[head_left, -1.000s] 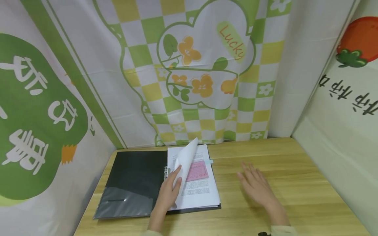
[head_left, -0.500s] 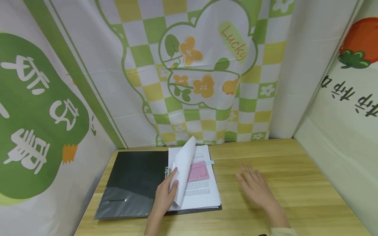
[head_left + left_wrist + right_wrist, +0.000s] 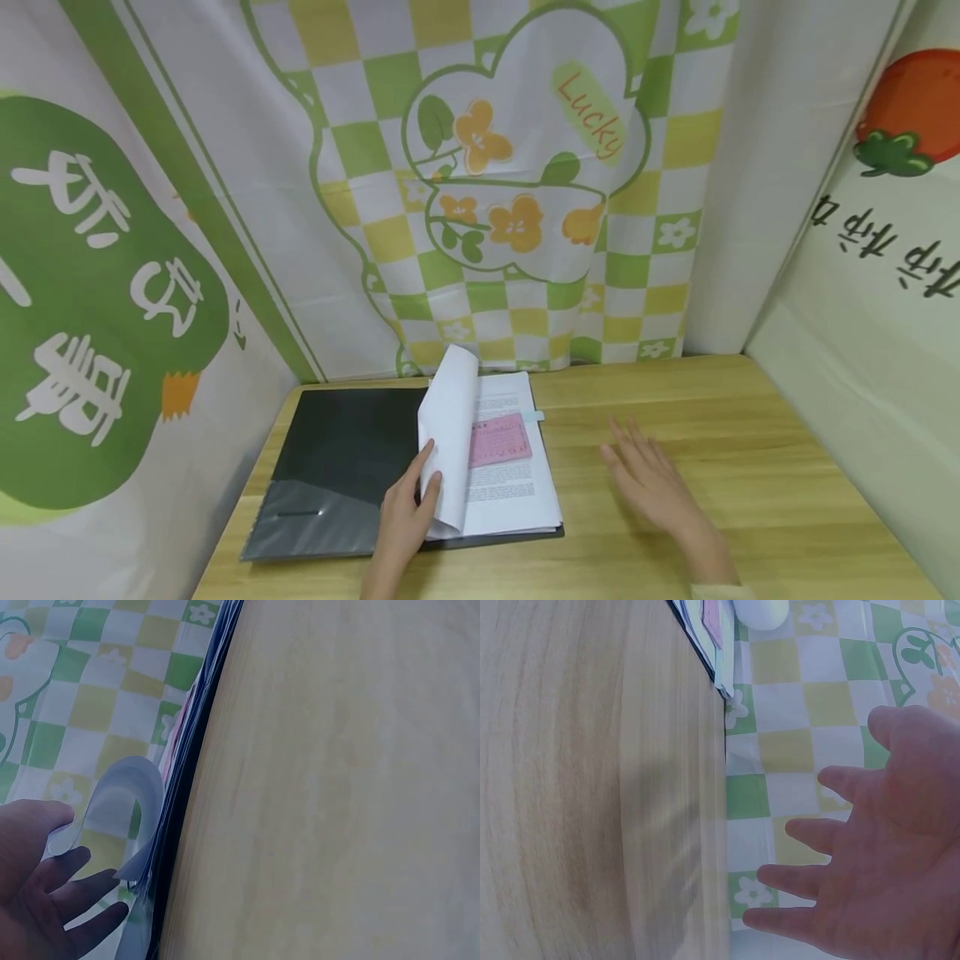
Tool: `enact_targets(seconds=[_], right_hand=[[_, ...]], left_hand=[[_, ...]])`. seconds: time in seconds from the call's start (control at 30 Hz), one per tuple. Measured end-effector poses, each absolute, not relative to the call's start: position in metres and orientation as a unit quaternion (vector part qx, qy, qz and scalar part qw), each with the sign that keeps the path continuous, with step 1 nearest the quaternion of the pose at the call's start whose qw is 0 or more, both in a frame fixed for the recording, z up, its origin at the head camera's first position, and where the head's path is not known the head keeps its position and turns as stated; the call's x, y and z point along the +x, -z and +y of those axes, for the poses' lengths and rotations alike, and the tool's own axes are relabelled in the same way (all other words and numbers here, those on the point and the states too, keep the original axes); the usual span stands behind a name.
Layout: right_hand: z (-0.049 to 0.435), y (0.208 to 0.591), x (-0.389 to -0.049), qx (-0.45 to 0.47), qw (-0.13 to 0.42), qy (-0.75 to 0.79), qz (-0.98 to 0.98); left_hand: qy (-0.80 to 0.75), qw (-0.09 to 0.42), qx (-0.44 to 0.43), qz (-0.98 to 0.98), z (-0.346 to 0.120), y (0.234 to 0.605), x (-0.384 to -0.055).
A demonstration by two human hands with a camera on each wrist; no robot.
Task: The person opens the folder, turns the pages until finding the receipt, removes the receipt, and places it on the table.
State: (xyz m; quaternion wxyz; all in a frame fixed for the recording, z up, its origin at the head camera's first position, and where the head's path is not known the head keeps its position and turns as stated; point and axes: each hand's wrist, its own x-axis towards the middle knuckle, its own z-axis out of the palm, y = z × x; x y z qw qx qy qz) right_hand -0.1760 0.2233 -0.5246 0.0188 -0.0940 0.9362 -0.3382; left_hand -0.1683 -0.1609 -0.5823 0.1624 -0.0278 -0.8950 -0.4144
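A black ring binder lies spread on the wooden table, its printed pages on the right half. My left hand holds a white sheet of paper, which is curled over toward the left. In the left wrist view, the curled sheet loops to its free edge between the thumb and forefinger of the left hand. A pink printed slip lies on the page beneath, partly covered by the sheet. To the right of the binder, my right hand is held over the table with fingers spread, touching no paper.
A pale blue tab sticks out from the pages' right edge. Behind the wooden table hangs a checked green and yellow curtain. Printed cloth walls stand at left and right.
My left hand has moved left and slightly toward me, bringing the curled sheet with it and uncovering more of the pink slip. The right hand has stayed nearly still.
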Motion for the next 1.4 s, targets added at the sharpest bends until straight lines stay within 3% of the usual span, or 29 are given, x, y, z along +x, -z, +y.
enact_targets(seconds=[0.83,1.1,1.4], right_hand=[[0.226,0.527,-0.170,-0.092,0.031,0.334,0.938],[0.228,0.530,-0.168,-0.092,0.046,0.333,0.937],[0.226,0.532,-0.168,-0.091,0.063,0.341,0.934]], left_hand=[[0.354,0.146,0.045,-0.923,-0.202,0.582,-0.148],[0.342,0.096,0.076,-0.932,-0.212,0.583,-0.146],[0.315,0.074,0.091,-0.942,-0.213,0.580,-0.140]])
